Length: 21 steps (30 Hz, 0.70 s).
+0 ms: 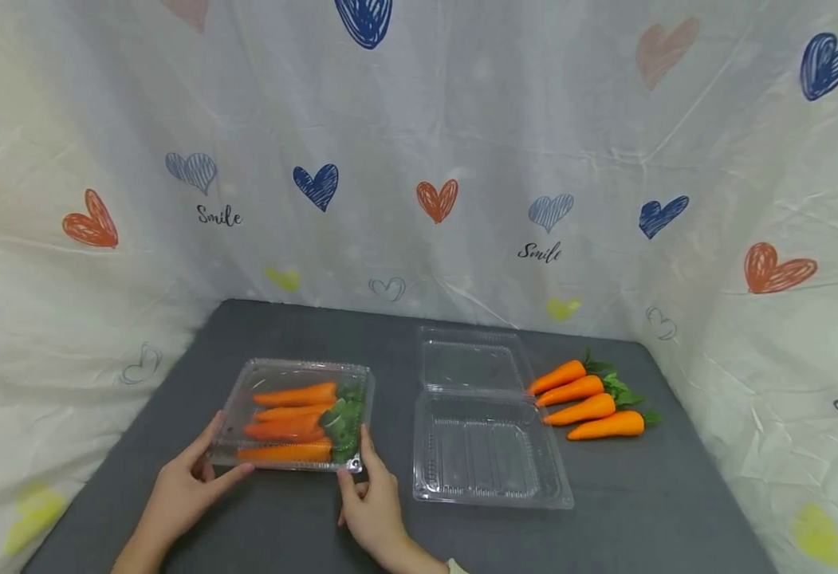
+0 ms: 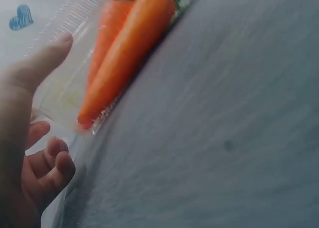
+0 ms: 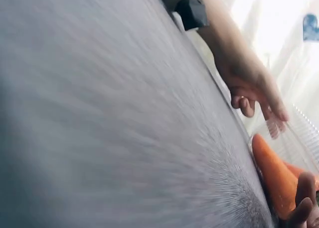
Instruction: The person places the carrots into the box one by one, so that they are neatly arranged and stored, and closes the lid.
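A closed clear plastic container [image 1: 311,365] with several orange carrots [image 1: 293,430] inside lies on the left of the table in the head view. The carrots' green tops are at the container's right end. My left hand [image 1: 185,486] grips its front left corner, thumb along the front edge and index finger up the left side. At the front right corner, my right hand [image 1: 375,502] holds it between thumb and index finger. The left wrist view shows the left thumb [image 2: 52,56] on the clear lid. Carrots [image 3: 274,175] show through the plastic in the right wrist view.
A second clear container [image 1: 490,498] stands with its lid [image 1: 472,359] folded back, right of the filled one. Several loose carrots [image 1: 584,410] with green tops lie beside it on the right. A heart-patterned curtain [image 1: 390,119] hangs around the grey table [image 1: 648,510].
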Available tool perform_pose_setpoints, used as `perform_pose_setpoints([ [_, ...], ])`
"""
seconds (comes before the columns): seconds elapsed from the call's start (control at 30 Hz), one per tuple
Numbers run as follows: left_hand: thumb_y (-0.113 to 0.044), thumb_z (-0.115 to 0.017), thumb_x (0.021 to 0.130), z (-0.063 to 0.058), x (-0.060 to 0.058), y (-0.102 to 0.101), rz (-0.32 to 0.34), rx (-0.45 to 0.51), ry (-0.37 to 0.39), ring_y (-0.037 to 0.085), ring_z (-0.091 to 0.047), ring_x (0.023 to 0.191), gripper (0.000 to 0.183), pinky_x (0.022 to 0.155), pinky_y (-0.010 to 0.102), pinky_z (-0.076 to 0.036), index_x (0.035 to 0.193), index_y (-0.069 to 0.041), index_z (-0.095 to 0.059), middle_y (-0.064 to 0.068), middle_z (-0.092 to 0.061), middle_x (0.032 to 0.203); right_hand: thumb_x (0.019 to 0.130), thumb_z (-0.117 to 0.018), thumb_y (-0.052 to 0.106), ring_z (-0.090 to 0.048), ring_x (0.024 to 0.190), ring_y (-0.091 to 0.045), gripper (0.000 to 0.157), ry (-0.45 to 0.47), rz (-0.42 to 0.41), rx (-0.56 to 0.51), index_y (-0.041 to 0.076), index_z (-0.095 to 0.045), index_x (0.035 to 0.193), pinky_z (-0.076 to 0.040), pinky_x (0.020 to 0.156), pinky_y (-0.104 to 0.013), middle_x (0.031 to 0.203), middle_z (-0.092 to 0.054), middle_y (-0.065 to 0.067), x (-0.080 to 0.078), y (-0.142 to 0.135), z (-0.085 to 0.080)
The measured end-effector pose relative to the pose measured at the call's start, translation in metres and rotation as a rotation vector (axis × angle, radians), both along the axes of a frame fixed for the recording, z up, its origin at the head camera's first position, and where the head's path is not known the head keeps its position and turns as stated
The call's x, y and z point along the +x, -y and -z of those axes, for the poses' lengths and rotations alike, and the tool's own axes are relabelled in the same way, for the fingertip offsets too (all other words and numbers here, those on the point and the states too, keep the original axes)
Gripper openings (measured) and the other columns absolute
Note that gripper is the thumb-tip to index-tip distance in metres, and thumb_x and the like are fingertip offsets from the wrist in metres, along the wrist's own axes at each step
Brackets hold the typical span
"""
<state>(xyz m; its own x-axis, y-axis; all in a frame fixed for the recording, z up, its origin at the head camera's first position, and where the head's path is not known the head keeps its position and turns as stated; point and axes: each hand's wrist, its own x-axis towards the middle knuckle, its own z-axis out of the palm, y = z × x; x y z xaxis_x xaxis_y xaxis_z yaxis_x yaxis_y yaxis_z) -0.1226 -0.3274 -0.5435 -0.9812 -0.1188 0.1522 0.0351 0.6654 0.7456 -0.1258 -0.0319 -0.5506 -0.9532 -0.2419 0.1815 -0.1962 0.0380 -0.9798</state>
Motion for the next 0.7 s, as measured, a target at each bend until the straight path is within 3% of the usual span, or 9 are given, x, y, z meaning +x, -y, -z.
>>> perform_pose_setpoints([
  [0.07, -0.036, -0.085, 0.093, -0.001, -0.010, 0.007, 0.006, -0.008, -0.007, 0.009, -0.042, 0.055, 0.097, 0.053, 0.028, -0.039, 0.170, -0.024, -0.027, -0.001, -0.051, 0.066, 0.107, -0.062, 0.011, -0.050, 0.038, 0.005, 0.073, -0.028, 0.024, 0.015, 0.008, -0.024, 0.169, -0.045, 0.036, -0.023, 0.119, -0.070, -0.028, -0.011, 0.009, -0.001],
  [0.13, -0.036, -0.084, 0.094, -0.002, -0.020, 0.016, 0.012, -0.022, -0.019, 0.010, -0.043, 0.055, 0.097, 0.053, 0.028, -0.039, 0.170, -0.024, -0.027, 0.000, -0.052, 0.066, 0.107, -0.062, 0.009, -0.049, 0.038, 0.004, 0.072, -0.045, 0.036, 0.016, 0.009, -0.025, 0.169, -0.045, 0.036, -0.024, 0.140, -0.063, -0.029, -0.021, 0.019, -0.003],
  [0.17, -0.036, -0.084, 0.094, -0.002, -0.026, 0.020, 0.018, -0.024, -0.021, 0.010, -0.043, 0.055, 0.096, 0.053, 0.029, -0.039, 0.170, -0.024, -0.027, 0.000, -0.052, 0.066, 0.107, -0.062, 0.009, -0.048, 0.037, 0.004, 0.072, -0.049, 0.040, 0.020, 0.009, -0.025, 0.169, -0.045, 0.037, -0.023, 0.138, -0.064, -0.028, -0.027, 0.023, -0.003],
  [0.23, -0.037, -0.083, 0.094, -0.003, -0.039, 0.029, 0.028, -0.034, -0.018, 0.011, -0.042, 0.053, 0.096, 0.052, 0.029, -0.039, 0.170, -0.024, -0.026, 0.001, -0.053, 0.066, 0.107, -0.061, 0.010, -0.047, 0.036, 0.003, 0.072, -0.044, 0.047, 0.036, 0.012, -0.025, 0.170, -0.044, 0.037, -0.022, 0.115, -0.075, -0.022, -0.037, 0.033, -0.005],
  [0.3, -0.037, -0.083, 0.094, -0.006, -0.052, 0.040, 0.039, -0.041, -0.013, 0.011, -0.041, 0.052, 0.096, 0.051, 0.030, -0.038, 0.170, -0.023, -0.026, 0.001, -0.052, 0.065, 0.108, -0.060, 0.011, -0.046, 0.036, 0.001, 0.072, -0.025, 0.050, 0.042, 0.016, -0.024, 0.170, -0.043, 0.039, -0.021, 0.095, -0.075, -0.018, -0.048, 0.042, -0.008],
  [0.37, -0.039, -0.082, 0.095, -0.008, -0.064, 0.049, 0.048, -0.039, 0.006, 0.012, -0.041, 0.051, 0.096, 0.051, 0.030, -0.038, 0.171, -0.023, -0.024, 0.001, -0.052, 0.064, 0.109, -0.060, 0.012, -0.046, 0.035, -0.001, 0.071, -0.017, 0.051, 0.045, 0.016, -0.023, 0.170, -0.043, 0.039, -0.022, 0.095, -0.075, -0.016, -0.058, 0.050, -0.009],
  [0.43, -0.041, -0.081, 0.096, -0.010, -0.074, 0.057, 0.053, -0.044, 0.024, 0.013, -0.041, 0.052, 0.096, 0.051, 0.031, -0.038, 0.171, -0.022, -0.023, 0.001, -0.051, 0.063, 0.109, -0.059, 0.012, -0.046, 0.035, -0.002, 0.071, -0.011, 0.057, 0.045, 0.017, -0.023, 0.170, -0.043, 0.040, -0.022, 0.127, -0.071, -0.020, -0.067, 0.059, -0.009],
  [0.53, -0.045, -0.079, 0.097, -0.013, -0.086, 0.067, 0.054, -0.040, 0.054, 0.013, -0.040, 0.051, 0.097, 0.050, 0.032, -0.039, 0.171, -0.022, -0.021, -0.001, -0.048, 0.061, 0.109, -0.059, 0.012, -0.046, 0.035, -0.001, 0.071, -0.023, 0.069, 0.049, 0.018, -0.023, 0.170, -0.043, 0.040, -0.022, 0.156, -0.054, -0.019, -0.080, 0.068, -0.008],
  [0.7, -0.051, -0.078, 0.096, -0.017, -0.100, 0.074, 0.061, -0.041, 0.091, 0.012, -0.037, 0.049, 0.101, 0.049, 0.033, -0.039, 0.171, -0.018, -0.019, -0.003, -0.043, 0.060, 0.109, -0.059, 0.013, -0.048, 0.037, -0.001, 0.071, -0.029, 0.079, 0.080, 0.018, -0.023, 0.170, -0.043, 0.041, -0.020, 0.167, -0.042, -0.011, -0.093, 0.075, -0.007],
])
